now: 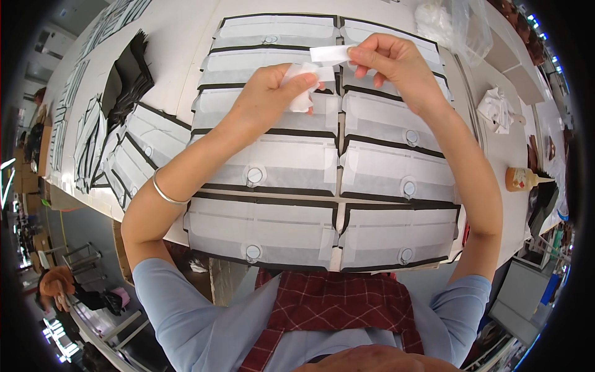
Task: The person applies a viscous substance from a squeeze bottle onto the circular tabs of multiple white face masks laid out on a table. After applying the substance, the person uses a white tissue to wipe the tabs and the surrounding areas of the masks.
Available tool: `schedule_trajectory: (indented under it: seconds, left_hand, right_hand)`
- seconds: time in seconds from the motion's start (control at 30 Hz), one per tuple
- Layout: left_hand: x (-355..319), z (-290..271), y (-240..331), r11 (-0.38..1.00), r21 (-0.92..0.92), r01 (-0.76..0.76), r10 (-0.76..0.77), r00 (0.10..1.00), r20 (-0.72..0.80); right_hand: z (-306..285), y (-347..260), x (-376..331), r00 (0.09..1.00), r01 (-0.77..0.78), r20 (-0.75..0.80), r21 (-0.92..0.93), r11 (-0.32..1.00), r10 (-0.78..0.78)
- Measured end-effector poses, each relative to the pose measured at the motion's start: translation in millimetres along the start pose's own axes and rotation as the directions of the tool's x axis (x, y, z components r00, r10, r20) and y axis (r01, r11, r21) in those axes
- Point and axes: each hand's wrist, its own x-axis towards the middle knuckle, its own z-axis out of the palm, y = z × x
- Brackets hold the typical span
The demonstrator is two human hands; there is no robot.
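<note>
My left hand (273,93) is closed round a small bunch of white strips (299,93), its thumb pressed on top. Up and to the right of it, my right hand (393,65) pinches one white strip (330,55) between thumb and fingers. Both hands hover over the far part of two columns of flat panels, white with black edges. One such panel (266,158) lies below my left forearm and another panel (393,170) lies in the right column. Several panels carry a round metallic disc (254,177) on a pale patch.
At the left are a fanned stack of black pieces (127,80) and a pile of more panels (152,133). A yellowish squeeze bottle (522,179) lies at the right, with crumpled white material (496,110) beyond it. A clear plastic bag (462,28) sits at the far right.
</note>
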Motion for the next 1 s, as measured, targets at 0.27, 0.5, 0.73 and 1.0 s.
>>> schedule_trajectory:
  seconds: [0.27, 0.5, 0.73, 1.0]
  left_hand:
    - [5.7, -21.8, -10.4, 0.899, 0.317, -0.301, 0.248, 0.949, 0.197]
    - [15.0, -9.8, -3.4, 0.788, 0.451, -0.420, 0.244, 0.884, 0.399]
    - [19.9, -4.1, 0.8, 0.754, 0.489, -0.440, 0.226, 0.871, 0.436]
    - [18.3, -1.3, -1.3, 0.800, 0.381, -0.464, 0.346, 0.875, 0.337]
  right_hand:
    - [-49.4, 10.6, 27.4, 0.930, 0.104, 0.366, -0.341, 0.934, 0.030]
    - [-51.9, 19.5, 55.1, 0.885, 0.171, 0.456, -0.497, 0.851, 0.089]
    - [-56.4, 12.5, 76.0, 0.814, 0.365, 0.579, -0.568, 0.738, 0.043]
    - [-51.9, -29.5, 57.9, 0.800, 0.244, 0.589, -0.494, 0.835, 0.115]
